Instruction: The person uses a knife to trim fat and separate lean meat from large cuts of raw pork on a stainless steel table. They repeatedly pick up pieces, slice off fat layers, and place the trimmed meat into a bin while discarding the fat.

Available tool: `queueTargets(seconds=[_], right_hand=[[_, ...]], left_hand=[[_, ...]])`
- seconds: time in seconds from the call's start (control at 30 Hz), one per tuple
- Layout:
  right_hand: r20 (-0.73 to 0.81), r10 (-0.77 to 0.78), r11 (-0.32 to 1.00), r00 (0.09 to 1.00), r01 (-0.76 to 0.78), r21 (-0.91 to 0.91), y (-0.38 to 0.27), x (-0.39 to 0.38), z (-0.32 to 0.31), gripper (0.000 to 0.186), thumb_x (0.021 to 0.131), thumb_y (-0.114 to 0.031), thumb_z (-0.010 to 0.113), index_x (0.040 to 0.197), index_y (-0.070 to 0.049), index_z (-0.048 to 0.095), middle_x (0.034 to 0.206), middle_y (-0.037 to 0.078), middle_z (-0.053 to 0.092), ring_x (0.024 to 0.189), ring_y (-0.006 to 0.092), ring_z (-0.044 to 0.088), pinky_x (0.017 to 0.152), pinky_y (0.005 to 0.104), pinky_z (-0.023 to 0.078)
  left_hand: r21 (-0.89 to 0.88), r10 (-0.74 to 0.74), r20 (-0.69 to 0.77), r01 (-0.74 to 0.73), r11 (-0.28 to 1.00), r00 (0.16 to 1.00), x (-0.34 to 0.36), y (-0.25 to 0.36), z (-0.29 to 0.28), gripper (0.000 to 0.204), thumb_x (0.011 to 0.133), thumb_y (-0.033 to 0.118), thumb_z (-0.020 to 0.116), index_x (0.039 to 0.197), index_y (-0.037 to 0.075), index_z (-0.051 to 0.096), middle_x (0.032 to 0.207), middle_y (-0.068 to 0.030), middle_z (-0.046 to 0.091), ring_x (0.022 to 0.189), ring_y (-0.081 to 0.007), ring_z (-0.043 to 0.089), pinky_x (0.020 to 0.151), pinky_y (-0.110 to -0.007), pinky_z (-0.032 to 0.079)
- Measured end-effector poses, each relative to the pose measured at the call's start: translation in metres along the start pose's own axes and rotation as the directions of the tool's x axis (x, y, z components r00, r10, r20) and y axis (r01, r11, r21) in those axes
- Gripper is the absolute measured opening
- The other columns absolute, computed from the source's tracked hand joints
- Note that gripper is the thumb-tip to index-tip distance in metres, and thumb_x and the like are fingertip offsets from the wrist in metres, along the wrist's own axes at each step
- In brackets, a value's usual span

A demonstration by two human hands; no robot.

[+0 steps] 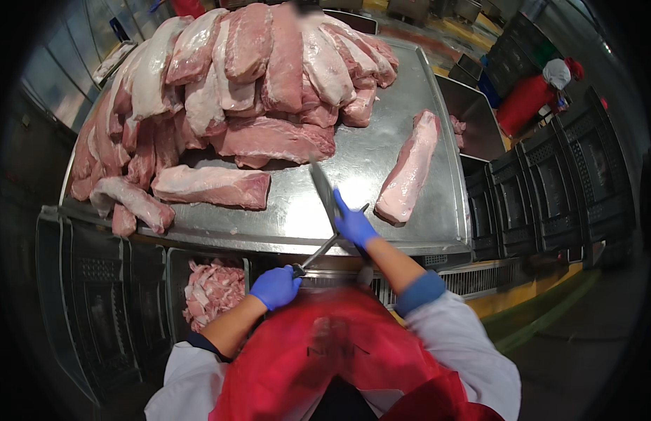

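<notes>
My left hand point(276, 288), in a blue glove, is closed round the dark handle of a honing steel point(320, 252), whose rod slants up to the right. My right hand point(355, 224), also gloved in blue, grips a knife point(323, 188). Its blade points away over the metal table point(297, 235) and crosses the rod near my fingers; the knife's handle is mostly hidden. Left of the blade lies a pale pink pork loin point(212, 186), and another pork loin point(410, 168) rests alone at the right. Neither hand touches the meat.
A tall pile of pork loins point(248, 63) covers the table's far left. Below the front edge, a dark crate point(172, 288) contains meat trimmings point(215, 291). Stacked black crates point(543, 182) stand right of the table. A person in red point(525, 105) is beyond, at the far right.
</notes>
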State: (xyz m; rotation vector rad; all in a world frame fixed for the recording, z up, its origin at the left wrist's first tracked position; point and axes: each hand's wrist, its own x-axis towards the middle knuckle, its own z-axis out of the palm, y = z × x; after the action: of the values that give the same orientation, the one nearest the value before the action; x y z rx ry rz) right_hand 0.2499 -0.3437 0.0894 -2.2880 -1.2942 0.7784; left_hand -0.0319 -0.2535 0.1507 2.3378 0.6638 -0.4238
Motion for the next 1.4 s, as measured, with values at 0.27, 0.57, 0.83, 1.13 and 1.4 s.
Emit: queueTargets(seconds=[0.27, 0.57, 0.83, 1.13, 1.4], right_hand=[[-0.285, -0.324, 0.769, 0.902, 0.426, 0.476, -0.111, -0.061, -0.022, 0.072, 0.095, -0.009, 0.056, 0.158, -0.014, 0.02, 0.094, 0.015, 0.063, 0.068, 0.022, 0.06, 0.066, 0.0403, 0.053], [-0.135, -0.605, 0.792, 0.785, 0.576, -0.202, -0.087, -0.045, -0.049, 0.06, 0.09, -0.006, 0.056, 0.148, -0.016, 0.045, 0.095, 0.022, 0.062, 0.08, 0.04, 0.061, 0.073, 0.0476, 0.05], [-0.344, -0.588, 0.631, 0.732, 0.682, 0.37, -0.205, -0.046, -0.051, 0.009, 0.099, -0.008, 0.055, 0.101, -0.001, 0.059, 0.072, 0.01, 0.059, 0.058, 0.0215, 0.059, 0.055, 0.0336, 0.048], [0.07, -0.58, 0.799, 0.811, 0.584, -0.147, -0.028, -0.044, 0.02, 0.024, 0.1, -0.025, 0.055, 0.093, -0.003, 0.062, 0.07, 0.017, 0.063, 0.058, 0.0323, 0.062, 0.056, 0.039, 0.049], [0.486, -0.348, 0.662, 0.802, -0.157, 0.733, -0.177, -0.049, 0.011, 0.035, 0.105, -0.038, 0.048, 0.103, -0.004, 0.057, 0.069, 0.006, 0.061, 0.047, 0.0134, 0.051, 0.046, 0.0284, 0.045]], left_hand=[[-0.971, 0.078, 0.108, 0.089, 0.22, 0.991, -0.069, -0.012, -0.012, 0.029, 0.105, 0.035, 0.048, 0.097, 0.007, 0.052, 0.074, -0.0026, 0.052, 0.054, -0.0117, 0.048, 0.051, -0.026, 0.044], [-0.945, -0.15, -0.326, -0.316, 0.086, 0.934, -0.197, -0.018, -0.04, 0.027, 0.104, 0.03, 0.053, 0.104, 0.004, 0.056, 0.071, -0.0015, 0.051, 0.054, -0.0121, 0.049, 0.05, -0.029, 0.044], [0.104, -0.129, -0.731, 0.296, 0.95, 0.67, -0.257, -0.052, -0.074, 0.022, 0.087, 0.023, 0.067, 0.094, 0.005, 0.057, 0.079, -0.0177, 0.064, 0.066, -0.0387, 0.064, 0.057, -0.047, 0.051], [-0.071, -0.156, -0.833, 0.177, 0.982, 0.531, -0.266, -0.065, -0.033, 0.022, 0.085, 0.025, 0.067, 0.092, 0.006, 0.059, 0.074, -0.0147, 0.061, 0.062, -0.0363, 0.063, 0.056, -0.046, 0.05], [-0.101, -0.211, -0.503, 0.185, 0.978, 0.838, -0.205, -0.068, -0.018, 0.025, 0.089, 0.029, 0.064, 0.1, 0.006, 0.062, 0.082, -0.0188, 0.065, 0.072, -0.0407, 0.064, 0.065, -0.049, 0.051]])
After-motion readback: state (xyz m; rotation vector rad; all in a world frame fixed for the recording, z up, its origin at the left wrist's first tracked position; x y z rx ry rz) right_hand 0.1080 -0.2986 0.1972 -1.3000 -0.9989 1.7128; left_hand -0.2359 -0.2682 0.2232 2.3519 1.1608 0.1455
